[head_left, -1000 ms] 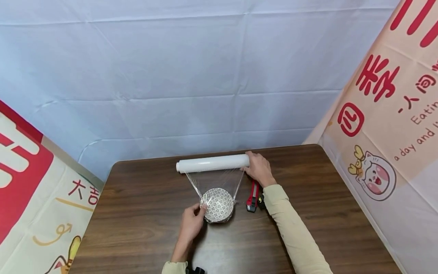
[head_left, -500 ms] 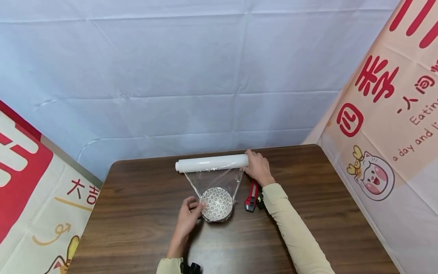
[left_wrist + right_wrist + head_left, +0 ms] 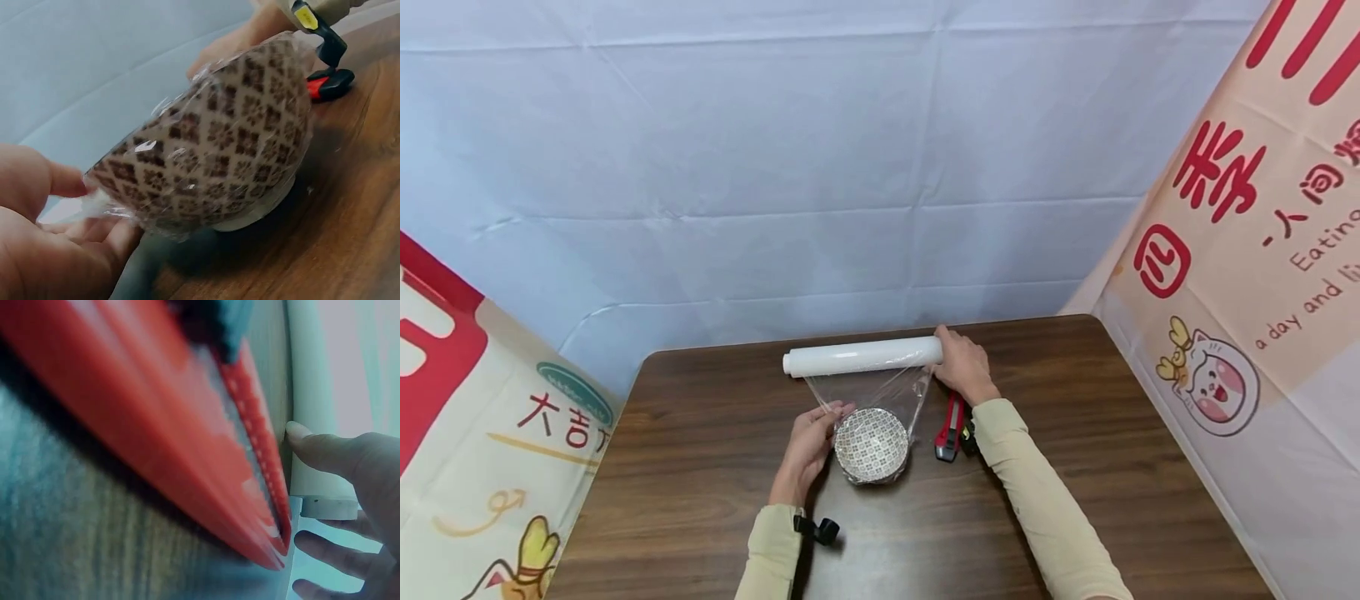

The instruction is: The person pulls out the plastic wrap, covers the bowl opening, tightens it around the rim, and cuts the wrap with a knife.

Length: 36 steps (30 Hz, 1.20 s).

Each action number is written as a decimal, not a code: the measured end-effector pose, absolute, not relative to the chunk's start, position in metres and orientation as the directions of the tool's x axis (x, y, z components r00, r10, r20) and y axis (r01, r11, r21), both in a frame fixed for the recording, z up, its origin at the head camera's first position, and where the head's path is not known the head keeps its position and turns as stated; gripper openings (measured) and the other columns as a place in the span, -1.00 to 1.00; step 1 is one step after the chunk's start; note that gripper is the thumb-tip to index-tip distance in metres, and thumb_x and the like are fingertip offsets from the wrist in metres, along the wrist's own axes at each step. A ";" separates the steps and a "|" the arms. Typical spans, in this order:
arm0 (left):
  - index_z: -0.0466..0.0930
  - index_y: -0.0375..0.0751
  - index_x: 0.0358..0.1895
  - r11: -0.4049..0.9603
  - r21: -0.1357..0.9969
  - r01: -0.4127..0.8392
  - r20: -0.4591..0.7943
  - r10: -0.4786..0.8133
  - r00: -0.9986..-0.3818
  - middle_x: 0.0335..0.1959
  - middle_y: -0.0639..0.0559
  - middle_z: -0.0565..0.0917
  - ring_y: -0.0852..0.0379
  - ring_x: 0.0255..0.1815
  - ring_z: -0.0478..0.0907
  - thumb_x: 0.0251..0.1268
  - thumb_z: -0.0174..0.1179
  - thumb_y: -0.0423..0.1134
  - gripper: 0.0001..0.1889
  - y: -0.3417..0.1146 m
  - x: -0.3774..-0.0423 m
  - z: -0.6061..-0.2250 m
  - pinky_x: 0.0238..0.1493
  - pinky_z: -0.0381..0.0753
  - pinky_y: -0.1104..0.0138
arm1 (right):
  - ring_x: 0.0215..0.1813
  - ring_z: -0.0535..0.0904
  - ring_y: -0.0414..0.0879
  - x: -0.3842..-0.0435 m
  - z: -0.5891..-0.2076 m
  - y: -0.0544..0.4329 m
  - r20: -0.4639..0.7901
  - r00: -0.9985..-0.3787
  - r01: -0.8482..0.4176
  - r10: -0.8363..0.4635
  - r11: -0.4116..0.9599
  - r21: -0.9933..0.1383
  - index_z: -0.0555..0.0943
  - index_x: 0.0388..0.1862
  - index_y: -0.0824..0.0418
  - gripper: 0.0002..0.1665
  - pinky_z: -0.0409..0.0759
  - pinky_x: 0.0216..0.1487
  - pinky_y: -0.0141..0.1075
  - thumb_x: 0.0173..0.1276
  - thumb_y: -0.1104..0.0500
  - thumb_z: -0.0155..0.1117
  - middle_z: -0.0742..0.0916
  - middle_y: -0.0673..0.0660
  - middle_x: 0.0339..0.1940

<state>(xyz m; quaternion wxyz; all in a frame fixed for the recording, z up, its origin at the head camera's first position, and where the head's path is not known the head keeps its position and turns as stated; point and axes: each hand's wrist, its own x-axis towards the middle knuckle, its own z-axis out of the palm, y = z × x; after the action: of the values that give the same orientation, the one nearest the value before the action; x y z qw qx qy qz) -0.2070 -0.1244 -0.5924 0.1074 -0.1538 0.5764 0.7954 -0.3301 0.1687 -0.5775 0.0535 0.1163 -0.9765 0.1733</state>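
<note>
A bowl with a brown-and-white pattern (image 3: pixel 871 446) stands on the table, wrapped in clear cling film. From it a stretch of film (image 3: pixel 868 390) runs back to the white cling film roll (image 3: pixel 863 357). At the bowl's left side is my left hand (image 3: pixel 807 444); in the left wrist view its thumb and fingers pinch the film at the rim. My right hand (image 3: pixel 964 367) holds the right end of the roll. The right wrist view has the thumb on the roll's near side and fingers spread past its core (image 3: pixel 325 508).
A red box cutter (image 3: pixel 950 429) lies right of the bowl, under my right wrist, beside the black wrist camera (image 3: pixel 968 437). The brown wooden table (image 3: pixel 700 467) backs onto a pale cloth (image 3: pixel 760 167). Printed banners hang left and right.
My left hand has slid from the bowl's lower left up to its upper left side, fingers loosening and then back at the film. The right hand stays at the roll's end.
</note>
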 end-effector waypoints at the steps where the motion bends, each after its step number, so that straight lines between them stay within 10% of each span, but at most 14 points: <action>1: 0.41 -0.56 0.41 -0.306 0.887 -0.345 -0.364 -0.007 -0.931 0.26 -0.32 0.70 0.31 -0.07 0.76 0.66 0.03 -0.35 -0.57 -0.124 -0.206 -0.593 -0.22 0.69 0.50 | 0.02 0.74 0.23 -0.330 -0.578 0.168 0.149 -0.967 -0.246 -0.207 0.915 -0.320 0.49 0.28 0.17 -0.27 0.73 -0.03 0.14 0.28 -0.07 0.61 0.76 0.28 0.13; 16: 0.54 -0.47 0.30 -0.248 0.900 -0.358 -0.371 -0.005 -0.929 0.13 -0.19 0.80 0.39 -0.29 0.66 0.65 0.10 -0.26 -0.63 -0.125 -0.195 -0.596 -0.30 0.63 0.51 | 0.12 0.68 0.34 -0.324 -0.581 0.165 0.129 -0.981 -0.185 -0.144 0.890 -0.417 0.49 0.35 0.15 -0.23 0.58 0.09 0.43 0.25 0.01 0.65 0.75 0.30 0.22; 20: 0.45 -0.44 0.32 -0.251 0.894 -0.372 -0.392 -0.033 -0.919 0.01 -0.15 0.84 0.38 -0.45 0.49 0.66 0.09 -0.21 -0.61 -0.130 -0.195 -0.594 -0.39 0.54 0.52 | 0.33 0.58 0.39 -0.323 -0.576 0.173 0.046 -0.978 -0.199 -0.202 0.857 -0.476 0.38 0.55 0.20 -0.01 0.57 0.22 0.38 0.24 0.00 0.65 0.58 0.38 0.44; 26: 0.18 -0.45 0.47 -0.251 0.912 -0.325 -0.360 -0.108 -0.927 0.10 -0.39 0.72 0.17 -0.25 0.78 0.66 0.04 -0.26 -0.49 -0.141 -0.204 -0.585 -0.18 0.78 0.36 | 0.63 0.25 0.45 -0.320 -0.555 0.190 -0.053 -0.965 -0.185 -0.258 0.807 -0.561 0.08 0.71 0.32 0.16 0.38 0.54 0.29 0.36 0.01 0.54 0.26 0.46 0.68; 36: 0.05 -0.13 0.57 -0.116 0.946 -0.303 -0.322 -0.218 -0.921 0.17 -0.32 0.51 0.08 -0.21 0.72 0.68 0.04 -0.20 -0.43 -0.156 -0.226 -0.571 -0.06 0.82 0.19 | -0.26 0.63 -0.03 -0.284 -0.528 0.212 -0.141 -0.960 -0.125 -0.241 0.822 -0.555 0.66 0.08 0.31 -0.53 0.61 -0.20 -0.17 0.49 -0.07 0.38 0.77 0.21 -0.13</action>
<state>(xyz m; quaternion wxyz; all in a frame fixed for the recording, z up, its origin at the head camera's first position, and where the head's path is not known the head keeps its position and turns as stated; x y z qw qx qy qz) -0.2263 -0.1562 -0.5714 0.0294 -0.1962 0.6641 0.7208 -0.2839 0.2123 -0.5282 -0.1029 0.0964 -0.9489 0.2822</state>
